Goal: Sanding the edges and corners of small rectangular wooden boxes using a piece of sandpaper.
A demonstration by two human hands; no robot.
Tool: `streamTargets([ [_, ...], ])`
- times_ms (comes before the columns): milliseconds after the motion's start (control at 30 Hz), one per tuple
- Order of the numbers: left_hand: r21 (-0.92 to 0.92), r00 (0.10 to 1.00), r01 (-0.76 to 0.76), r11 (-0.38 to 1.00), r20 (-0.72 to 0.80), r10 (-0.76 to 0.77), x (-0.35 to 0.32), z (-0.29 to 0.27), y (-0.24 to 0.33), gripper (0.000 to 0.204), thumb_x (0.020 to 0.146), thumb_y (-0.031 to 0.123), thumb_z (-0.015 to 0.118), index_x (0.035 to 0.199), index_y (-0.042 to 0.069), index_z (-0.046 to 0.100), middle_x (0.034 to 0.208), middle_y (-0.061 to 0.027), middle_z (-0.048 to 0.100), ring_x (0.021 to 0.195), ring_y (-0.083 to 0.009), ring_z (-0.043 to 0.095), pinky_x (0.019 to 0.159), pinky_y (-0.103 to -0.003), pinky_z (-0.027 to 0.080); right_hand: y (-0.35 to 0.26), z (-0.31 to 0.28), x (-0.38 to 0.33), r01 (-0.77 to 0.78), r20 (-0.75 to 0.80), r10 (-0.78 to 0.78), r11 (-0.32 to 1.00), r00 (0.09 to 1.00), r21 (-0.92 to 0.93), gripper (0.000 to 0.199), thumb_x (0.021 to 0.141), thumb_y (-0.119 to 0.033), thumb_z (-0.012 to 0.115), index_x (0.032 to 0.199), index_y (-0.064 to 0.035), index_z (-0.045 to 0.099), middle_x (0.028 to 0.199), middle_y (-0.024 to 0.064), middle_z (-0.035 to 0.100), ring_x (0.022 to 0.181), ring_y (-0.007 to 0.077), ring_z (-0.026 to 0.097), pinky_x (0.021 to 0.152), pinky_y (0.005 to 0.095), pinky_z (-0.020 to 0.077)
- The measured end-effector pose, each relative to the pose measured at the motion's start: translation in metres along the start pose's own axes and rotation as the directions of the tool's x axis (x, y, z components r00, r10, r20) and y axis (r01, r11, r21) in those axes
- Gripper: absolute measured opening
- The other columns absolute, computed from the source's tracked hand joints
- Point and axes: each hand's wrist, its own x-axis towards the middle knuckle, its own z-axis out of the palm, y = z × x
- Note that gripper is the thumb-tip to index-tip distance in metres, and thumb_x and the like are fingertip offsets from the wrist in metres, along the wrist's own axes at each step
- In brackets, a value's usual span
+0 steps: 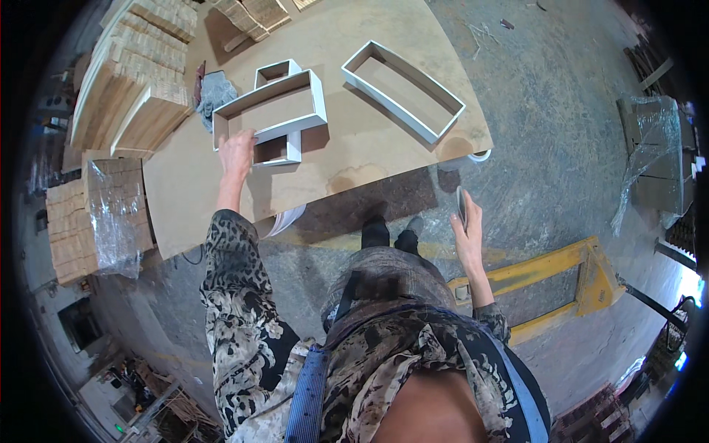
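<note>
My left hand (236, 153) grips the near left corner of a long, open white box (294, 127) with a brown inside, its fingers curled over the rim. That box rests across a second white box (295, 148), whose two ends stick out on either side beneath it. My right hand (470, 227) is off the table's near edge, closed around a thin, flat grey piece (461, 205); its exact kind cannot be made out. Another long white box (391, 112) lies by itself on the right of the brown tabletop (347, 151).
Stacks of wooden slats (133, 81) crowd the table's left side, beside a grey cloth (216, 94). A plastic-wrapped bundle (114, 214) stands at the left. On the floor at right are a yellow pallet jack (546, 277) and wrapped boxes (653, 151). A round white container (286, 220) shows under the table.
</note>
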Motion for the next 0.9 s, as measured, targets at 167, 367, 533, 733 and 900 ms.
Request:
streamTargets([
  [167, -0.069, 0.989, -0.124, 0.990, -0.084, 0.118, -0.028, -0.012, 0.041, 0.009, 0.071, 0.008, 0.061, 0.076, 0.009, 0.054, 0.070, -0.0078, 0.058, 0.069, -0.0251, 0.059, 0.052, -0.039, 0.045, -0.006, 0.011, 0.005, 0.042, 0.037, -0.041, 0.999, 0.998, -0.018, 0.052, 0.085, -0.014, 0.053, 0.134, -0.0069, 0.035, 0.117, 0.0158, 0.041, 0.111, 0.0268, 0.041, 0.096, 0.0335, 0.0324],
  [367, -0.308, 0.955, -0.280, 0.909, -0.186, 0.231, -0.110, -0.055, 0.142, 0.008, 0.070, 0.005, 0.060, 0.074, 0.009, 0.054, 0.066, -0.0049, 0.053, 0.062, -0.0218, 0.055, 0.048, -0.037, 0.044, -0.003, 0.012, 0.019, 0.043, 0.013, -0.042, 0.998, 0.999, -0.036, 0.051, 0.086, -0.016, 0.053, 0.133, -0.0039, 0.035, 0.117, 0.0145, 0.044, 0.109, 0.0261, 0.045, 0.097, 0.0311, 0.0324],
  [533, -0.414, 0.933, -0.360, 0.836, -0.147, 0.329, -0.143, -0.040, 0.165, 0.011, 0.064, 0.006, 0.059, 0.074, 0.008, 0.057, 0.069, -0.0031, 0.055, 0.063, -0.0185, 0.055, 0.052, -0.032, 0.044, 0.020, 0.012, 0.078, -0.311, 0.129, 0.293, 0.746, 0.947, 0.588, 0.048, 0.090, -0.023, 0.048, 0.130, -0.0007, 0.035, 0.118, 0.0144, 0.047, 0.106, 0.0274, 0.049, 0.092, 0.0383, 0.0402],
  [733, -0.329, 0.851, -0.525, 0.785, -0.208, 0.482, -0.141, -0.047, 0.166, 0.010, 0.062, 0.010, 0.057, 0.072, 0.009, 0.056, 0.066, -0.0021, 0.052, 0.064, -0.0160, 0.054, 0.058, -0.029, 0.043, 0.023, 0.036, 0.152, -0.423, 0.361, 0.340, 0.128, 0.869, 0.897, 0.040, 0.093, -0.025, 0.038, 0.125, -0.0010, 0.035, 0.119, 0.0176, 0.047, 0.099, 0.0314, 0.054, 0.080, 0.0494, 0.0482],
  [900, -0.279, 0.768, -0.640, 0.716, -0.242, 0.593, -0.099, -0.035, 0.179, 0.008, 0.060, 0.011, 0.056, 0.067, 0.010, 0.052, 0.062, -0.0026, 0.046, 0.062, -0.0171, 0.051, 0.061, -0.031, 0.042, -0.036, 0.025, 0.219, -0.395, 0.393, 0.131, -0.012, 0.910, 0.919, 0.042, 0.093, -0.026, 0.037, 0.122, 0.0029, 0.038, 0.112, 0.0192, 0.052, 0.096, 0.0323, 0.057, 0.080, 0.0468, 0.0488],
])
